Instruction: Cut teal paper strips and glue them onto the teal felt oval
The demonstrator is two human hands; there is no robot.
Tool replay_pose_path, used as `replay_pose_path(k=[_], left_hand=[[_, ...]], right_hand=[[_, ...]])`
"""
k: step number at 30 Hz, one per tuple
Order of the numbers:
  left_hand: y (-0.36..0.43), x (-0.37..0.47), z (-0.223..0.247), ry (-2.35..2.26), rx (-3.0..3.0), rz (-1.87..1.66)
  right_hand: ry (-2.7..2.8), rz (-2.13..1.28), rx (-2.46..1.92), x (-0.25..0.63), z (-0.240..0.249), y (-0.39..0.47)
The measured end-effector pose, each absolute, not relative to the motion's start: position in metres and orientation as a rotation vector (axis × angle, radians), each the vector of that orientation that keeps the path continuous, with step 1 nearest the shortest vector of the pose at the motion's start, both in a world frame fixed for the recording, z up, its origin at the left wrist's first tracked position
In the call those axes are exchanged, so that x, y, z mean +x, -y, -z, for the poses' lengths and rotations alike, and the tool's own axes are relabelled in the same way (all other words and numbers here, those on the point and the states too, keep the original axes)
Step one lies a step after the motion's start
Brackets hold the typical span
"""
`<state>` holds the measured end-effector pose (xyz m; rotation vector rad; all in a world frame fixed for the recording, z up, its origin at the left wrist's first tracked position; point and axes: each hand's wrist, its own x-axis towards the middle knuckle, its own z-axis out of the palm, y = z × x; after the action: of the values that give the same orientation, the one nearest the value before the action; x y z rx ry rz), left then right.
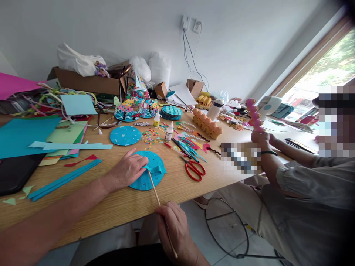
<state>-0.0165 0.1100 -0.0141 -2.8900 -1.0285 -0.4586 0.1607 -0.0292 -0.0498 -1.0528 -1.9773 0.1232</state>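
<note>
A round blue disc (145, 183) lies near the table's front edge, with a curled blue paper strip (158, 168) standing on it. My left hand (129, 168) rests over the disc's left side, its thumb and fingers closed on the strip's left end. My right hand (176, 229), below the table edge, is wrapped round a thin wooden stick (153, 184). The stick's far tip touches the strip beside my left fingers. Red-handled scissors (195, 170) lie to the right of the disc. Behind it is another blue disc (125, 135) with pale paper bits on it.
Colored paper sheets (24, 135) and blue strips (65, 180) lie at left. Glue bottles (169, 132), paper confetti (151, 138), pens (181, 147) and an orange egg carton strip (208, 124) spread across the middle. At right, a person's hands (260, 138) hold a pink carton strip (254, 116).
</note>
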Motion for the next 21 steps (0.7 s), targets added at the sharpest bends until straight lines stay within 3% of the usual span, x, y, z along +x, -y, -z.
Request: replay_pose_path(k=[21], left_hand=[[-0.113, -0.034, 0.011, 0.961, -3.081, 0.466]], right_hand=[[1.934, -0.162, -1.053, 0.161, 0.051, 0.031]])
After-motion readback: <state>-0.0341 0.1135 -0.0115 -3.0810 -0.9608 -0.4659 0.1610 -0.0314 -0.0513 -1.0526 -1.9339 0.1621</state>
